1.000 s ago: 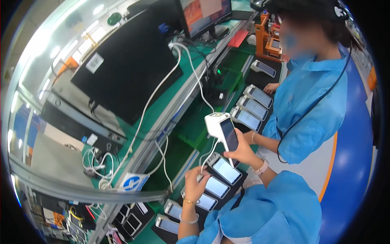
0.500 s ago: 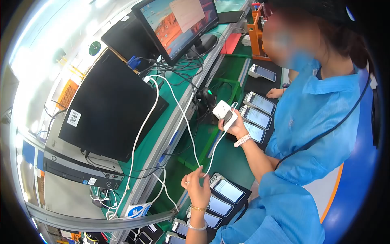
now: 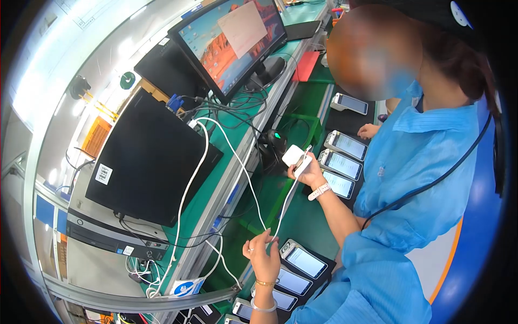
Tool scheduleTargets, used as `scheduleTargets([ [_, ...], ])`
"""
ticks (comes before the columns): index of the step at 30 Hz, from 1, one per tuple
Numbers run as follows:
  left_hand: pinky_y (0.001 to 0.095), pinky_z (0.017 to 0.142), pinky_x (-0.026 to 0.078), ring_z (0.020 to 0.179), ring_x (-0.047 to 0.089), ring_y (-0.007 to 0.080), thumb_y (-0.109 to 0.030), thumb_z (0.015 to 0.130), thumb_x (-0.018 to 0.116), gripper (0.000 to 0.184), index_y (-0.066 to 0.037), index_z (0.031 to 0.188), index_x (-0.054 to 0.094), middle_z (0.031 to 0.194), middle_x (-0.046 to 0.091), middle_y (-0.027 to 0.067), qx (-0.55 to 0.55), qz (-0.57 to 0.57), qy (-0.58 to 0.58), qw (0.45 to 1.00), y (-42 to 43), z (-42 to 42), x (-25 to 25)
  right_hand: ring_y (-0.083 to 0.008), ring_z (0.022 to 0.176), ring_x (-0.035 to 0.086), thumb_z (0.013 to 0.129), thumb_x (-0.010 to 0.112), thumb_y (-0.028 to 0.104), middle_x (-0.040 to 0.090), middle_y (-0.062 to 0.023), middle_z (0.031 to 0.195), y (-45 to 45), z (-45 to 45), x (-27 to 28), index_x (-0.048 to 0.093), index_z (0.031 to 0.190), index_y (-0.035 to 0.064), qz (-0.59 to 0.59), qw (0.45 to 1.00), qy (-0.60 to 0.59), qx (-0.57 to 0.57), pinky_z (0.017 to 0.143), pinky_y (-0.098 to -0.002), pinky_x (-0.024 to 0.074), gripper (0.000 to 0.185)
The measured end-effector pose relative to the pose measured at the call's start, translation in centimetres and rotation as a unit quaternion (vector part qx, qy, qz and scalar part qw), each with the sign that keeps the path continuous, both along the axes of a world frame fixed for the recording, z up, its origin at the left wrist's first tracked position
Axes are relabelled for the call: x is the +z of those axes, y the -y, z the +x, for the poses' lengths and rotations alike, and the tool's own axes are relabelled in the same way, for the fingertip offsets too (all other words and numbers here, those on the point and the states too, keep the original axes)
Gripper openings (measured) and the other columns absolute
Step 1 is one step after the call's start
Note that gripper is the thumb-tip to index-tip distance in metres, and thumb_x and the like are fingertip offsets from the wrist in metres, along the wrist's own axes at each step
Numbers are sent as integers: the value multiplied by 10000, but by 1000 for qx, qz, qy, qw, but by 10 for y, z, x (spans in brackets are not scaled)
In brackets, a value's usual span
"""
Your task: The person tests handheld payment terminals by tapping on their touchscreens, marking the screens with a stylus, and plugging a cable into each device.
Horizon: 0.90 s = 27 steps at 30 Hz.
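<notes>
My right hand (image 3: 310, 174), with a light watch strap at the wrist, is closed around a white handheld terminal (image 3: 293, 155) above the bench. A white cable (image 3: 285, 205) runs from the terminal's upper end down to my left hand (image 3: 263, 258). That left hand, with bracelets at its wrist, has fingers and thumb closed on the cable, which loops on up to the equipment on the shelf. Below it, several terminals with lit screens, such as one terminal (image 3: 305, 260), lie in a row on a dark mat.
A co-worker in blue stands at the right, a hand (image 3: 368, 130) beside another row of terminals (image 3: 345, 144). A monitor (image 3: 232, 46), black panels (image 3: 151, 156) and tangled cables fill the green shelf. A black scanner (image 3: 275, 141) stands near my right hand. A metal rail (image 3: 135, 303) crosses below.
The terminal in my right hand has turned, so its dark part no longer shows and the cable lies across it. My left hand keeps the cable. The view has shifted slightly.
</notes>
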<state>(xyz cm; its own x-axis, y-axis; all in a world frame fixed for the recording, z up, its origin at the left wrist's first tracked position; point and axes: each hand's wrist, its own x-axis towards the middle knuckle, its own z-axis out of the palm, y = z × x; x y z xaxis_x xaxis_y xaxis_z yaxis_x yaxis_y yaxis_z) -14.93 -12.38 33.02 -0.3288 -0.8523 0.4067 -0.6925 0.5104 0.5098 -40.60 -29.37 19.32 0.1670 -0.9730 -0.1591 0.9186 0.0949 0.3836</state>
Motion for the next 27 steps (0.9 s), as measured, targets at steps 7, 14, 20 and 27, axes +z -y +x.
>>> scheduleTargets([
  [7,434,997,291,924,596,219,-107,850,541,231,-46,1061,612,931,664,75,-5,101,-25,995,-10,26,-1,-218,788,525,785,639,264,541,-94,941,-63,42,-11,534,1021,77,14,958,-274,-81,675,-394,461,319],
  [14,379,840,449,927,614,302,-138,811,642,248,-21,1029,637,983,655,155,-35,137,-40,989,-23,37,2,-371,1138,461,575,809,265,424,-263,1229,-196,116,45,174,1369,-85,-90,411,-889,-182,995,-392,368,1075],
  [20,325,644,494,687,660,238,-101,770,674,163,33,851,632,721,665,142,80,131,-1,988,-49,59,3,-383,914,487,585,761,235,451,-225,1010,-228,153,72,240,1349,-72,-154,353,-912,-140,824,-441,412,974],
  [27,311,556,482,581,649,203,-81,789,617,120,39,790,623,669,659,128,56,180,-30,982,-71,92,13,-376,900,480,584,745,233,447,-223,1006,-242,174,84,229,1352,-80,-217,256,-921,-196,792,-440,406,977],
])
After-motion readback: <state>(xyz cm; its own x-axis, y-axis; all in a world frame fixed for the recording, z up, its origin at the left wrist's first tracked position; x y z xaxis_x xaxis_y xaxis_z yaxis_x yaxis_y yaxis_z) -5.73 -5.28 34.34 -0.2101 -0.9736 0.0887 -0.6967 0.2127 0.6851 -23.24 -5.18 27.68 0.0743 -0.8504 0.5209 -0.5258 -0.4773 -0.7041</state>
